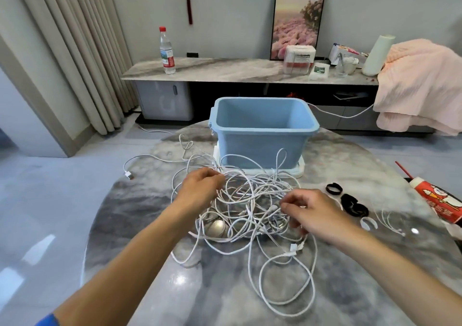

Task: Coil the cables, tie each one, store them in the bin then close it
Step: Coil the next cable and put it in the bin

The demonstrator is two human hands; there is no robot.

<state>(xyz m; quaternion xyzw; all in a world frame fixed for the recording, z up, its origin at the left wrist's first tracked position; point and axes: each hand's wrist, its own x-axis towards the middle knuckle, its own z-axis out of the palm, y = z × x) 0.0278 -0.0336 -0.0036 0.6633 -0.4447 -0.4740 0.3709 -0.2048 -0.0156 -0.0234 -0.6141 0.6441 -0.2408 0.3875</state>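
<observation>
Round grey marble table (140, 225): tangled white cables (250, 210) uncoiled; left hand (200, 188), right hand (312, 213) pinching strands; open blue plastic bin (262, 138) at twelve o'clock, unfilled; black ties (350, 203) at three o'clock, unused.

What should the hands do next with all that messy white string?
Probably lift one cable free of the tangle. Both the left hand and right hand pinch strands in it, nothing is coiled yet, the bin looks empty, and the black ties lie unused beside it.
</observation>
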